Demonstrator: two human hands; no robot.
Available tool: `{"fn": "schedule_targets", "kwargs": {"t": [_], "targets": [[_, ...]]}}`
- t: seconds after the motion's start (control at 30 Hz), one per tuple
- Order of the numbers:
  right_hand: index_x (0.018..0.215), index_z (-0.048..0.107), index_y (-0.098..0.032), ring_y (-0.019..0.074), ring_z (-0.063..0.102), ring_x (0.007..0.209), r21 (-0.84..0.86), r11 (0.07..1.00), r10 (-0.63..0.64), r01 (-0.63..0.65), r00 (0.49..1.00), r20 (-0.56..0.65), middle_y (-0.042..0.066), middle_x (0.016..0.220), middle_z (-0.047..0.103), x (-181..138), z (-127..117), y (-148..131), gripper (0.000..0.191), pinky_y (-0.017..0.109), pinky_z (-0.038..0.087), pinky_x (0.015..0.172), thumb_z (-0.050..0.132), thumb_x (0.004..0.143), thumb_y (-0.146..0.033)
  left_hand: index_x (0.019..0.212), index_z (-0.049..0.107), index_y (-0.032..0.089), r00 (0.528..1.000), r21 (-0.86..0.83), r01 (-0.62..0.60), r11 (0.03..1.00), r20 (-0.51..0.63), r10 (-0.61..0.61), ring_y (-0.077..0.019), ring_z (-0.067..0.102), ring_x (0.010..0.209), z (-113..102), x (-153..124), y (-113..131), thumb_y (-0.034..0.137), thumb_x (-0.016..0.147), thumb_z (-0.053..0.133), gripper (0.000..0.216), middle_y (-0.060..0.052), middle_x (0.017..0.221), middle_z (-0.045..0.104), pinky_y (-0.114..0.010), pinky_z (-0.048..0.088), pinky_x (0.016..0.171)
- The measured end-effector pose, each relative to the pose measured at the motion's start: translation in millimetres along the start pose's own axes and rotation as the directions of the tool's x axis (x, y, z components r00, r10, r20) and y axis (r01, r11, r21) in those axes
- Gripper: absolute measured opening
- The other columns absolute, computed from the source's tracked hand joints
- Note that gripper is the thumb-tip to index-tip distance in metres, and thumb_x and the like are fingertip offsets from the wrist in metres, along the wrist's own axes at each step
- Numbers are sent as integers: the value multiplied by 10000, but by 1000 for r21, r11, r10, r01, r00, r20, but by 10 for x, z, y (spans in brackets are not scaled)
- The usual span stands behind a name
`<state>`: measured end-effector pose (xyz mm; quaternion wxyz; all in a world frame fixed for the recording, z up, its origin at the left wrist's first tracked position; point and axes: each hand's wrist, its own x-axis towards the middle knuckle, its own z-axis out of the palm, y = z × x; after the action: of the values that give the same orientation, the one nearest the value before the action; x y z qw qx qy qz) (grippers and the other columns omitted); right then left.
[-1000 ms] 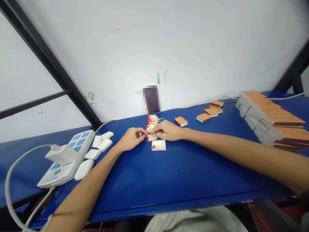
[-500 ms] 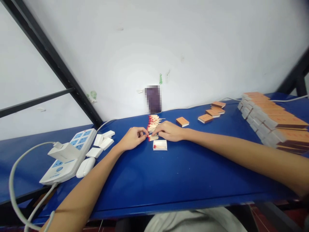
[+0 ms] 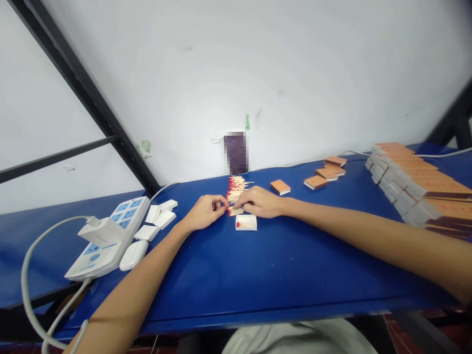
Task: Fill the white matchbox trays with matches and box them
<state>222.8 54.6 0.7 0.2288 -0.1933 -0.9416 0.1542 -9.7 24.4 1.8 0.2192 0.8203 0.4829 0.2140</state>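
My left hand [image 3: 207, 212] is closed, with thumb and forefinger pinched at the red heads of a small row of matches [image 3: 235, 212]. From the other side, my right hand [image 3: 264, 202] has its fingers bent down onto the pale sticks of the same row. Just behind both hands lies a loose pile of red-headed matches [image 3: 236, 188]. A white matchbox tray [image 3: 249, 219] rests in front of my right hand, with a few matches along its near side.
Several orange matchboxes [image 3: 280, 187] lie to the right, and a large stack of matchboxes [image 3: 424, 182] stands beyond. At left are a power strip [image 3: 110, 236] with a plugged-in charger, several white empty-looking trays [image 3: 161, 213] and a white rounded case [image 3: 133, 255]. A wall bounds the blue table.
The view has shifted slightly, so everything sits a little further right and lower. Both hands stay at the small row of matches, almost unmoved.
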Motion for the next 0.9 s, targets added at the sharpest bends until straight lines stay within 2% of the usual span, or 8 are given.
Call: {"fn": "schedule_targets", "kwargs": {"t": [0.3,0.67,0.9], "targets": [[1031,752,-168,173,667,871,-11,998,-55,56,998,37,55,1014,750,-2,-11,0,414,286,451,806,431,788,-72,897,693,165,1000,20,-6,1000,-26,7,-91,409,527,4,-8,16,254,805,546,195,43,583,502,-211,316,528],[1068,742,-161,185,644,844,-110,986,-120,126,991,59,69,979,744,-22,-23,-30,412,294,434,780,412,832,-92,902,684,162,999,27,-21,999,-24,21,-88,415,528,8,-4,9,270,826,539,196,45,585,506,-210,320,532],[1092,738,-194,175,637,856,-107,984,-132,141,987,92,58,999,739,-24,-26,-33,438,280,429,778,409,833,-65,894,678,162,1000,24,-17,1000,-21,18,-88,417,524,10,-1,17,275,832,537,191,45,581,508,-211,320,530]]}}
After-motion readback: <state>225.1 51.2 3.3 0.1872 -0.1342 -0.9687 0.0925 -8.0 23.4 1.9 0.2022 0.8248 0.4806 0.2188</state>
